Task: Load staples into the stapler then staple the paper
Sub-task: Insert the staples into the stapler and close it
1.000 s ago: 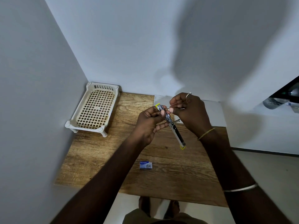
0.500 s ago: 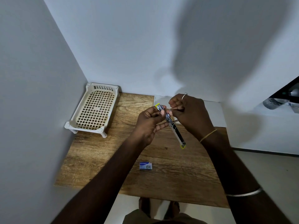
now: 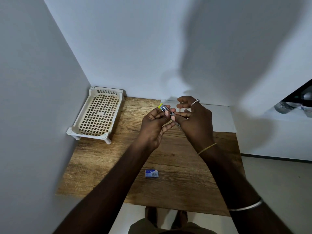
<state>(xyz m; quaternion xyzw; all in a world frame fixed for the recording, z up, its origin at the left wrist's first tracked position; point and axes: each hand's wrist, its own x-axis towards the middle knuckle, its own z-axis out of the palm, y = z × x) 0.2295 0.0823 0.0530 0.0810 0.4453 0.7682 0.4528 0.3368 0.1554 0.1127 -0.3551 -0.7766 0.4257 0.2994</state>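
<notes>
A: Left hand (image 3: 155,125) gripped the stapler (image 3: 164,108), fingers curled round it, up off the table (image 3: 104,166).
B: Right hand (image 3: 194,119) sat just right of the stapler, fingers half spread, tips at its metal channel. Couldn't tell if it pinched anything.
A: Risk: with neither hand braced, a skewed load could jam the channel or drop out. Paper (image 3: 219,117) lay right of the stapler, untouched.

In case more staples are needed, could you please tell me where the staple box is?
In the head view, the staple box lies on the wooden table toward its near edge, just right of the left forearm.
</notes>
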